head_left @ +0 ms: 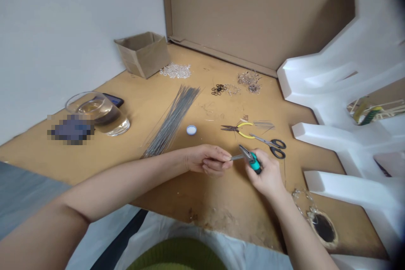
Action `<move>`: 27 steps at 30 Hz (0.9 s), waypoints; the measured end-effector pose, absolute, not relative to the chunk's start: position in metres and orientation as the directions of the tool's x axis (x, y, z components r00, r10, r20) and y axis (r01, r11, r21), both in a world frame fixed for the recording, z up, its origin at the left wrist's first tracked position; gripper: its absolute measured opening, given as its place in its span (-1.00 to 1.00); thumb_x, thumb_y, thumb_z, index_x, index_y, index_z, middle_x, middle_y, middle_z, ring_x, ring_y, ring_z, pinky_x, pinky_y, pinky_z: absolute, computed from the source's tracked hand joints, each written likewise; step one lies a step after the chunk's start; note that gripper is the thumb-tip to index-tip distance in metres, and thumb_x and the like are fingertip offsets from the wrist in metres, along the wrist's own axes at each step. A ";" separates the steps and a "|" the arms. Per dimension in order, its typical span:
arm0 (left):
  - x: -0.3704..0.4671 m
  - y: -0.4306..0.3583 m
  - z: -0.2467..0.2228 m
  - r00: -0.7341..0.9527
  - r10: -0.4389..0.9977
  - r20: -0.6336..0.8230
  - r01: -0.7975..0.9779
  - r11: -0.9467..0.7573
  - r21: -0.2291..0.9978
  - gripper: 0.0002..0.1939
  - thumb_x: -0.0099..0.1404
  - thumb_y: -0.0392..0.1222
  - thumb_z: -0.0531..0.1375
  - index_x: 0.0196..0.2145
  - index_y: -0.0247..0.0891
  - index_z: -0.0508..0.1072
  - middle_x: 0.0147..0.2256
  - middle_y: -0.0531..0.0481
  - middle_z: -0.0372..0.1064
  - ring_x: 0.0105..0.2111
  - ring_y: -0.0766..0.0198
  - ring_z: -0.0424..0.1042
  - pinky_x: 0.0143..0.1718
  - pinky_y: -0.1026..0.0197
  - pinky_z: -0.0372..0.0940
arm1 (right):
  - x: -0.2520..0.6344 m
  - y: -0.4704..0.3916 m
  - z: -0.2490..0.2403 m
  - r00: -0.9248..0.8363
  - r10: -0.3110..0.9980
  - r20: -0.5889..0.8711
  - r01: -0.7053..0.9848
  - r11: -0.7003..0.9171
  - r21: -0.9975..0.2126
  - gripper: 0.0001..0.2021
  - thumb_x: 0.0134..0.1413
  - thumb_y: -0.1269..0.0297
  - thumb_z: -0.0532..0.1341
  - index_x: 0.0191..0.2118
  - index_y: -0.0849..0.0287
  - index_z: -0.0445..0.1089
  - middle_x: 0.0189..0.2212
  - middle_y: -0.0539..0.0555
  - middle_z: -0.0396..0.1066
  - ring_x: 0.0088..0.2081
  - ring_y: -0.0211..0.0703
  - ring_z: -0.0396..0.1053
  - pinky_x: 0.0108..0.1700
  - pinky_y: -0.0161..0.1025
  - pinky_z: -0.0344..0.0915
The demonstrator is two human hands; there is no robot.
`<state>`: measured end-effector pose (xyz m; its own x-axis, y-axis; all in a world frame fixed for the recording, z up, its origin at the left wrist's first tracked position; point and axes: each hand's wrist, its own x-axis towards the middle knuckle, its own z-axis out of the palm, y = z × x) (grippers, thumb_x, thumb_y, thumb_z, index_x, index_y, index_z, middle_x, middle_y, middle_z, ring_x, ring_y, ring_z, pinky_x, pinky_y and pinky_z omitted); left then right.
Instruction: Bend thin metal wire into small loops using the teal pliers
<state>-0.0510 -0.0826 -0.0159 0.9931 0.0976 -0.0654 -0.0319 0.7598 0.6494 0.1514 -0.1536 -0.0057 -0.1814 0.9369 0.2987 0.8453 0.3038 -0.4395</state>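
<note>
Thin grey wire pieces [236, 157] stick out to the right from the closed fingertips of my left hand [212, 161]. Wrapped around teal-and-black handled pliers [254, 163] is my right hand [267, 174]. The pliers' metal jaws meet the free end of the wires; whether they are clamped on it I cannot tell. Beyond my hands lie yellow-handled needle-nose pliers [245, 129] and black-handled scissors [276, 147]. A large bundle of straight grey wires [173, 120] rests to the left, near a small blue-rimmed white disc [191, 130].
At the back stand a cardboard box [147, 57] and a pile of clear beads [176, 70]. Black loops [218, 89] and wire bits [249, 79] lie farther right. A tilted-looking glass of liquid [112, 118] is at left. White foam [329, 135] borders the right, beside an oval ornament [324, 228].
</note>
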 end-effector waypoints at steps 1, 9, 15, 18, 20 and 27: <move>-0.051 -0.081 -0.017 0.991 0.112 -0.067 -0.040 0.747 0.664 -0.80 0.19 -0.20 0.06 -0.52 -0.36 0.31 -0.83 0.22 -0.21 -0.79 0.49 -0.22 -0.71 0.39 -0.17 | 0.151 -0.153 -0.008 -0.165 0.938 0.305 0.850 0.292 -0.439 -0.90 -0.14 0.37 0.10 -0.39 0.14 0.27 -0.47 0.06 0.35 -0.42 -0.13 0.32 -0.35 -0.25 0.22; -0.054 -0.077 -0.007 0.957 0.287 -0.041 -0.101 0.461 0.882 -0.76 0.22 -0.11 0.03 -0.47 -0.35 0.28 -0.79 0.23 -0.14 -0.75 0.49 -0.16 -0.68 0.37 -0.16 | 0.147 -0.146 0.003 -0.149 0.980 0.130 0.759 0.197 -0.621 -0.86 -0.01 0.29 0.11 -0.29 0.16 0.31 -0.40 0.03 0.38 -0.38 -0.16 0.32 -0.30 -0.27 0.22; -0.051 -0.087 0.009 0.852 0.523 -0.030 0.100 -0.107 0.989 -0.67 0.28 -0.09 -0.07 -0.43 -0.37 0.34 -0.67 0.16 0.01 -0.66 0.47 0.01 -0.60 0.39 -0.05 | 0.152 -0.152 0.014 -0.261 0.964 -0.053 0.570 0.110 -0.814 -0.82 0.08 0.28 0.06 -0.22 0.19 0.31 -0.32 0.04 0.39 -0.27 -0.15 0.33 -0.20 -0.27 0.22; -0.049 -0.090 0.009 0.815 0.579 0.009 0.156 -0.235 0.960 -0.67 0.27 -0.11 -0.07 -0.44 -0.37 0.36 -0.65 0.15 0.01 -0.63 0.47 0.02 -0.57 0.39 -0.04 | 0.153 -0.152 0.013 -0.284 0.956 -0.068 0.526 0.096 -0.845 -0.82 0.09 0.27 0.05 -0.20 0.18 0.30 -0.29 0.06 0.37 -0.21 -0.12 0.32 -0.14 -0.24 0.21; -0.049 -0.090 0.009 0.818 0.575 0.001 0.162 -0.233 0.959 -0.66 0.27 -0.11 -0.08 -0.43 -0.37 0.37 -0.66 0.15 0.00 -0.63 0.46 0.01 -0.57 0.39 -0.05 | 0.153 -0.152 0.013 -0.276 0.959 -0.064 0.536 0.098 -0.839 -0.82 0.08 0.28 0.05 -0.21 0.18 0.30 -0.29 0.06 0.37 -0.22 -0.12 0.31 -0.14 -0.23 0.21; -0.052 -0.092 0.014 0.841 0.538 -0.054 0.172 -0.173 0.970 -0.66 0.28 -0.11 -0.08 -0.40 -0.37 0.38 -0.68 0.16 -0.01 -0.65 0.47 -0.02 -0.60 0.39 -0.07 | 0.148 -0.151 0.016 -0.191 0.980 -0.050 0.664 0.092 -0.742 -0.90 0.02 0.30 0.07 -0.37 0.18 0.28 -0.53 -0.05 0.27 -0.49 -0.26 0.20 -0.41 -0.34 0.17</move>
